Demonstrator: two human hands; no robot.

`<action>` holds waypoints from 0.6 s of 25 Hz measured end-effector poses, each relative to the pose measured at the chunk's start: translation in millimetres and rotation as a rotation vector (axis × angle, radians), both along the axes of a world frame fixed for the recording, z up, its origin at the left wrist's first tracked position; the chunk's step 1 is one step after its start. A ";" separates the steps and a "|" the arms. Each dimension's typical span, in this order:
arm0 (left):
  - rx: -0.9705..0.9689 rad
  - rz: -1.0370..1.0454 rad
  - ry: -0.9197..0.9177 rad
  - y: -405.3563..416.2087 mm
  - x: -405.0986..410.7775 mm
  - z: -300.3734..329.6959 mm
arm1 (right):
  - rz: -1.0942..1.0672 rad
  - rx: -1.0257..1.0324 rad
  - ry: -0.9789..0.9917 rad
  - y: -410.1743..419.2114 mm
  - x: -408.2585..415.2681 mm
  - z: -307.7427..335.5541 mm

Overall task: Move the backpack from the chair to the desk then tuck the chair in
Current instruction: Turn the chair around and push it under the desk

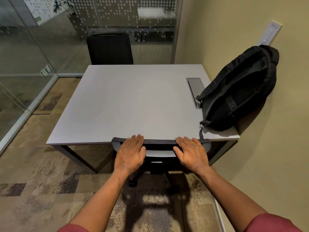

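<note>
A black backpack (239, 91) stands on the right side of the grey desk (127, 104), leaning against the beige wall, one strap hanging over the front edge. The black office chair (159, 147) sits at the desk's front edge, its backrest top touching the desktop rim and its seat hidden under the desk. My left hand (132, 152) rests flat on the left part of the backrest top, fingers draped over it. My right hand (191, 152) lies the same way on the right part.
A second dark chair (110, 48) stands at the desk's far side before a glass partition (25, 56). A cable hatch (195, 91) is set into the desktop near the backpack. Patterned carpet (41, 181) spreads left and behind; the wall (267, 156) is close on the right.
</note>
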State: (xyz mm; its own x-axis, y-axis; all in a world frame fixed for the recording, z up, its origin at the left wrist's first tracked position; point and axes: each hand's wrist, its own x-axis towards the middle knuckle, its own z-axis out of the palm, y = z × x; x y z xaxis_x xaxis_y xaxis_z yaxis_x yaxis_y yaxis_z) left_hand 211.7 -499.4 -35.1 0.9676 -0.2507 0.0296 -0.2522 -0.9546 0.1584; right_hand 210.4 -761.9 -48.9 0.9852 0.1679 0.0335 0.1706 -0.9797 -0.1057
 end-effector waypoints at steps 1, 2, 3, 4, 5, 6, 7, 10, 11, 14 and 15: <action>0.001 -0.001 -0.004 4.8 5.5 -0.2 | -0.004 0.005 -0.008 5.3 2.4 -0.4; 0.002 -0.004 -0.008 8.7 9.3 -0.1 | -0.005 0.006 -0.011 9.6 4.8 -0.5; 0.003 -0.005 -0.011 11.5 10.6 -0.3 | -0.006 0.004 -0.013 12.3 5.8 -1.3; 0.004 -0.005 -0.019 12.5 11.0 -1.0 | -0.008 0.000 -0.017 13.2 6.1 -2.6; 0.003 -0.003 -0.029 12.3 11.8 -1.3 | -0.012 -0.003 -0.029 12.6 6.5 -2.6; -0.001 -0.002 -0.030 11.8 12.7 -1.8 | -0.015 -0.003 -0.037 11.7 6.8 -2.1; -0.001 -0.004 -0.025 10.9 12.6 -2.0 | -0.017 -0.004 -0.042 10.7 6.5 -1.3; -0.003 -0.015 -0.023 11.7 12.2 -2.4 | -0.014 -0.023 -0.039 11.4 4.8 -1.7; -0.012 -0.017 -0.018 12.6 13.1 -2.6 | -0.015 -0.025 -0.034 12.1 4.2 -0.8; -0.012 -0.023 -0.013 12.7 12.3 -2.2 | -0.026 -0.020 -0.042 11.4 2.9 -0.3; -0.008 -0.026 -0.008 12.6 12.5 -1.9 | -0.027 -0.022 -0.044 11.6 2.8 0.0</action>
State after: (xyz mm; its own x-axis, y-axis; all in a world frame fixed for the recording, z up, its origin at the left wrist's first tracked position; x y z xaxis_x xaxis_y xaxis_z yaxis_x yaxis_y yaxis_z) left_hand 224.2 -486.9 -37.0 0.9604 -0.2757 0.0397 -0.2784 -0.9464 0.1637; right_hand 213.2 -750.4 -48.9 0.9871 0.1422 0.0739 0.1478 -0.9860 -0.0774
